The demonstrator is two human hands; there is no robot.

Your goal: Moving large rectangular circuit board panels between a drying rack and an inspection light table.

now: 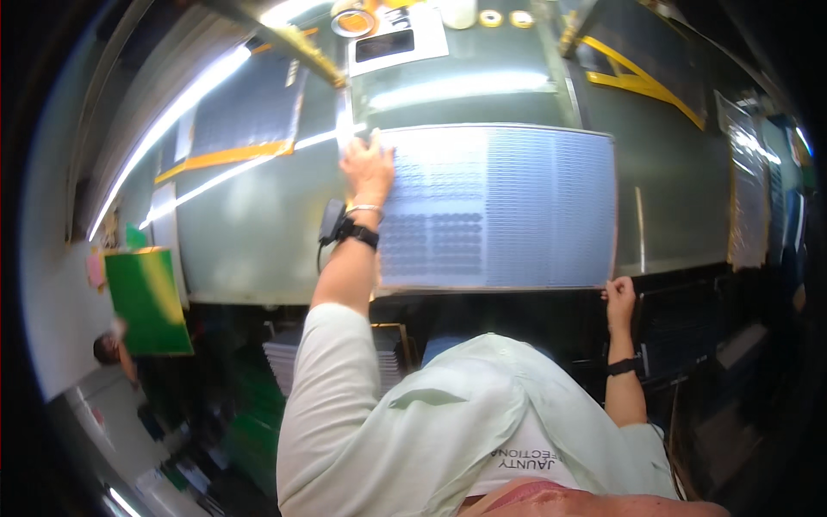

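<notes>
A large rectangular panel (551, 207), bluish and glossy, lies on the greenish tabletop. Fine lines cover its right half, while rows of small shapes and dark rounded marks show on the left half. At the panel's far left corner, my left hand (369, 168) is closed on the edge, its thumb side over the face. My right hand (618, 293) pinches the near right corner, beside the table's front edge. A black band with a dark box (332, 221) and a bracelet are on my left wrist; another black band circles the right.
Behind the panel are a phone on a white sheet (396, 50) and tape rolls (491, 18). Dark sheets edged in yellow tape (241, 112) flank the table. At far left, a person (107, 347) holds a green board (146, 302). Stacked panels (289, 358) stand below the table.
</notes>
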